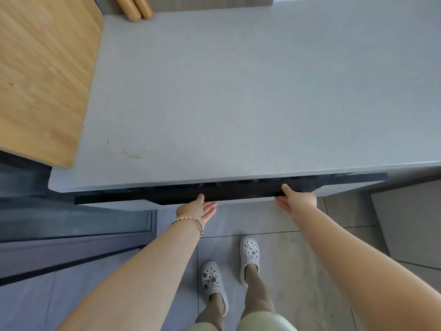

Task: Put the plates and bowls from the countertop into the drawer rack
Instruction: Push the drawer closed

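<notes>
Drawer: black flat-fronted drawer point(229, 191) under the counter edge, out only a sliver. The rack and any dishes inside are hidden, and the gap shows dark shapes you cannot identify.
Plates, bowls: none visible on the pale grey matte countertop point(238, 91). Loading looks finished, with only closing left to do.
Your left hand point(196, 210): fingers straight, flat against the drawer face, holding nothing.
Your right hand point(298, 199): likewise spread and empty, thumb on the top edge.
Nearby: light wooden chopping board point(40, 75) at left; two wooden cylinders point(136, 7), cut off at the top.
The counter's right end runs out of frame.
</notes>
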The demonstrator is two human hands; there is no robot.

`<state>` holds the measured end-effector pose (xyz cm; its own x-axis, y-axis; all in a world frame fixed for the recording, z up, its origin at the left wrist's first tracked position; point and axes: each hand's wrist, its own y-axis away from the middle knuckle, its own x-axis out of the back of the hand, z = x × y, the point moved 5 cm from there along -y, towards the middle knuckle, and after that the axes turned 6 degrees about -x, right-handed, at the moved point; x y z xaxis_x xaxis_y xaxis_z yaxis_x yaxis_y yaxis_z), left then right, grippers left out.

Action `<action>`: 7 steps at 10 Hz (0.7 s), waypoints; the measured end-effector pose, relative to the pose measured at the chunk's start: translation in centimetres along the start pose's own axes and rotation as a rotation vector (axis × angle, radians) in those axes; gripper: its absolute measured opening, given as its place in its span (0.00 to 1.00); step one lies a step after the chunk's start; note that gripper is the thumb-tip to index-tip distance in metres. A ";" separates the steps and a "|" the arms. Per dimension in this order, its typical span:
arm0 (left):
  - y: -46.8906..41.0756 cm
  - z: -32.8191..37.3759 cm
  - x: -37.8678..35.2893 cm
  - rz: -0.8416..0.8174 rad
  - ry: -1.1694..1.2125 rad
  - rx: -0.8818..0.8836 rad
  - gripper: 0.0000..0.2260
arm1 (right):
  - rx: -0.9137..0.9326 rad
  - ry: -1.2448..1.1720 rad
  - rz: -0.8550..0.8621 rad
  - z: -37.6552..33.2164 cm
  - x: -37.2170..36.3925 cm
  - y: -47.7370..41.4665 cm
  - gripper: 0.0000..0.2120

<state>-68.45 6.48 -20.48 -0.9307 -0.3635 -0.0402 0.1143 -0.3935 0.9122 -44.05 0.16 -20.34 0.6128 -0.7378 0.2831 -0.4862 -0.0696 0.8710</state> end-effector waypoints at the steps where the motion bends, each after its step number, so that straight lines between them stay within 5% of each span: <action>1: -0.2 0.9 -1.5 0.018 0.038 -0.036 0.13 | 0.008 0.035 -0.068 -1.5 -1.1 -0.4 0.08; 2: -0.7 1.0 -2.4 0.087 0.124 -0.068 0.10 | -0.005 -0.025 -0.175 -2.4 -1.7 -0.2 0.04; 4: -0.5 1.2 -3.8 0.129 0.293 -0.085 0.11 | -0.073 -0.147 -0.359 -3.5 -2.2 -0.8 0.15; 6: 0.1 0.9 -5.1 0.132 0.203 -0.104 0.12 | 0.000 0.329 -0.420 -3.2 -0.5 -0.7 0.15; 7: 1.2 0.4 -5.3 0.054 -0.233 -0.190 0.11 | 0.006 0.692 -0.387 -2.2 1.2 -0.5 0.19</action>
